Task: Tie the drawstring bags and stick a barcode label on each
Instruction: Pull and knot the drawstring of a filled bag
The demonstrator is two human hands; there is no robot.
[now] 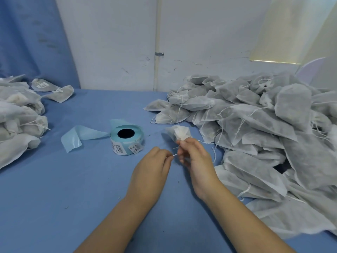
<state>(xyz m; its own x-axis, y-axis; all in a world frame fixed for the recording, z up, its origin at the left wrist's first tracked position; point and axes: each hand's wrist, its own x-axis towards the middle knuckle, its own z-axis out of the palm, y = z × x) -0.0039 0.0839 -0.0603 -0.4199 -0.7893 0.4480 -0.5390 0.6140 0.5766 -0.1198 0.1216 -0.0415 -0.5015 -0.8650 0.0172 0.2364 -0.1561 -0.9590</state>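
1 bag [179, 133] just above right fingers [184, 146]

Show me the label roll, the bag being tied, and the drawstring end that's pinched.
label roll [113, 134]: head view, teal top face, left of the core hole.
bag being tied [179, 133]: head view, gathered neck above the right hand [193, 157].
drawstring end [174, 155]: head view, short stretch beside the left hand [153, 165].

Small hand-packing workroom, not a home or a shop floor. Evidence: work table [73, 198] covered in blue cloth; large heap of white non-woven drawstring bags [264, 115] on the right; second pile [18, 115] on the left, some with barcode labels; label roll [125, 141] between them. Behind is a scuffed white wall [113, 42] with an exposed pipe [157, 33].
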